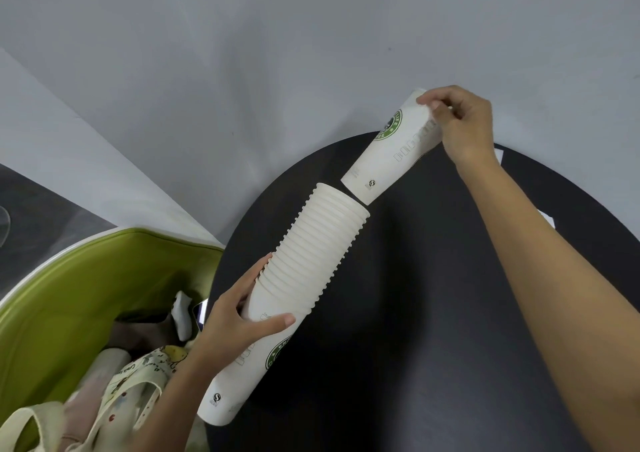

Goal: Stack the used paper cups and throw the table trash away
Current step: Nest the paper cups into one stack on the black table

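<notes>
A long stack of white paper cups (pixel 311 254) with a green round logo lies tilted above the round black table (pixel 415 330). My left hand (pixel 239 316) grips the stack near its lower end, thumb across the bottom cup. My right hand (pixel 457 122) holds a single white paper cup (pixel 391 146) by its rim. That cup's base points at the open top of the stack, with a small gap between them.
A green tub (pixel 104 271) to the left of the table holds a printed cloth bag (pixel 138 382), tissue and other items. Two white paper scraps (pixel 547 217) lie near the table's far right edge. A grey floor surrounds the table.
</notes>
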Action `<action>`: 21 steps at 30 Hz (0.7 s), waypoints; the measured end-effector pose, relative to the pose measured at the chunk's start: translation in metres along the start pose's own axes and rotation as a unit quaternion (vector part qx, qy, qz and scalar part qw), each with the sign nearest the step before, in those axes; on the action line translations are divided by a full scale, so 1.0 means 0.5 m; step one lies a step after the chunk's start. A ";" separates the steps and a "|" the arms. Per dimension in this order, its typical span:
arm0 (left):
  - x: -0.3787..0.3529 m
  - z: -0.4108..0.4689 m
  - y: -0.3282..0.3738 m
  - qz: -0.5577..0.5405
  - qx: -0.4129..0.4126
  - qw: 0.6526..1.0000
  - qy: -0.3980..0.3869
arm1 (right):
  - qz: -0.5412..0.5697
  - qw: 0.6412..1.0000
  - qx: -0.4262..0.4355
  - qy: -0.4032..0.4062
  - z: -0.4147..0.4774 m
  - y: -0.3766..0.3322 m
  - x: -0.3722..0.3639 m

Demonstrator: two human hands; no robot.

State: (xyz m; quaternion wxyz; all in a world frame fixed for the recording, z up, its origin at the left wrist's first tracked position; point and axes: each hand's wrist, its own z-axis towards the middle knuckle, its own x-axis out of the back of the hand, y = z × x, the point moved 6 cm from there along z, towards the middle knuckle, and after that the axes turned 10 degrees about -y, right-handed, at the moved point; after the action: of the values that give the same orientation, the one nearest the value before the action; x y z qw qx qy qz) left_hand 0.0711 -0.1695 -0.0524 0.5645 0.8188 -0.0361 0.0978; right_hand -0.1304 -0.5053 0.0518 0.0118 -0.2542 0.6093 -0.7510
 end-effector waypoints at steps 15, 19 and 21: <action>-0.054 -0.046 0.039 0.019 -0.013 1.000 0.007 | 0.085 0.990 0.021 -0.109 -0.164 -0.077 -0.067; -0.068 -0.058 0.047 0.021 -0.017 1.000 0.010 | 0.080 0.988 0.026 -0.126 -0.204 -0.095 -0.074; -0.076 -0.065 0.052 0.018 -0.021 1.000 0.005 | 0.083 0.988 0.025 -0.125 -0.224 -0.102 -0.075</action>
State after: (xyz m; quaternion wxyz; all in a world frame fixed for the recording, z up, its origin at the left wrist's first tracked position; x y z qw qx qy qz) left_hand 0.0258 -0.1506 -0.0249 0.5799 0.8055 -0.0505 0.1114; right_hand -0.1274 -0.3782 0.0708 0.1567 -0.2940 0.6033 -0.7246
